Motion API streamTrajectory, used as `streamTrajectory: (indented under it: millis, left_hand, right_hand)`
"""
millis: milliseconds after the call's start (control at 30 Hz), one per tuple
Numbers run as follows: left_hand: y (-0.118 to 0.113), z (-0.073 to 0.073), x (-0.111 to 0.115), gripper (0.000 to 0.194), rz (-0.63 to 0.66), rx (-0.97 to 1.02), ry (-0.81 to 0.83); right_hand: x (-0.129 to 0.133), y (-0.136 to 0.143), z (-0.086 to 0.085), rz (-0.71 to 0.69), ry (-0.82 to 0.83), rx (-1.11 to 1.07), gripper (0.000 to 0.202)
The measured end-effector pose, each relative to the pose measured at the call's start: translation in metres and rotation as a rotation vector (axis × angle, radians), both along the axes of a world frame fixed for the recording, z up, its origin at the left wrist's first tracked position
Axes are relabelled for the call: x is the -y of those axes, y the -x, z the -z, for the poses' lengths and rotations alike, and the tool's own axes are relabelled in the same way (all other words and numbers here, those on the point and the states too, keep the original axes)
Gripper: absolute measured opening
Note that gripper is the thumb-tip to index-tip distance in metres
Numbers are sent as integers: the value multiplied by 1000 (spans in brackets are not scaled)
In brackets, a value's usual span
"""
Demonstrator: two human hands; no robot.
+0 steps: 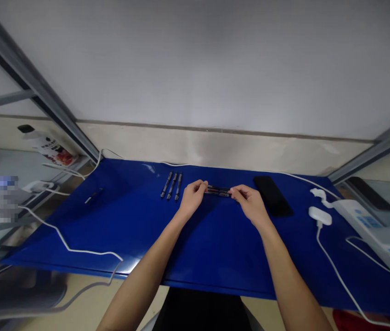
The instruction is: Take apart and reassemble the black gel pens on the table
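Several dark pens (pixel 218 190) lie sideways between my two hands, just above or on the blue table; I cannot tell which. The fingers of my left hand (pixel 195 195) are closed on their left ends. At the right ends, my right hand (pixel 249 201) pinches them between thumb and fingers. Left of my left hand, three pens (pixel 172 186) lie side by side, roughly upright in the view and slightly slanted. A black phone (pixel 273 196) lies flat to the right of my right hand.
The blue table (pixel 122 216) meets a pale wall. At right are a white power strip (pixel 370 225), a white charging case (pixel 319 215) and cables. One dark pen (pixel 93 196) lies at left, near a white cable (pixel 87 252). A bottle (pixel 48 146) stands beyond the left frame.
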State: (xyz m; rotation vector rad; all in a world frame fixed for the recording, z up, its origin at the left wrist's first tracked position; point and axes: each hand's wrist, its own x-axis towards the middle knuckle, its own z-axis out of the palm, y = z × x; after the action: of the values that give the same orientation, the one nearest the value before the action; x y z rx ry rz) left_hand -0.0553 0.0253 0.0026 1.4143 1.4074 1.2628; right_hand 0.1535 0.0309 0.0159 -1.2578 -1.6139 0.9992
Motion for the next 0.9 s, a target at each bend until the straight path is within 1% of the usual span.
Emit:
streamTrajectory:
  millis: [67, 233, 400, 567, 667, 767, 833, 900]
  left_hand:
    - [0, 0, -1, 41, -4, 6, 2]
    - [1, -1, -2, 41, -16, 12, 4]
    - [0, -2, 1, 41, 0, 12, 8]
    - [0, -3, 1, 40, 0, 21, 14]
    - [1, -3, 0, 40, -9, -7, 15]
    - [2, -4, 0, 40, 0, -93, 13]
    - [1, -6, 2, 41, 18, -235, -22]
    - [-2, -8, 5, 41, 33, -432, -95]
  right_hand:
    - [-1, 0, 1, -7, -9, -34, 28]
    - [-1, 0, 1, -12, -7, -44, 29]
    - [1, 0, -3, 2, 22, 3, 43]
    - [-1, 0, 0, 12, 0, -38, 27]
    - [-2, 1, 2, 24, -6, -84, 27]
    - [-3, 1, 3, 58, -18, -125, 27]
    - [-3, 1, 3, 86, -22, -160, 28]
    - [-4, 0, 4, 115, -22, -179, 29]
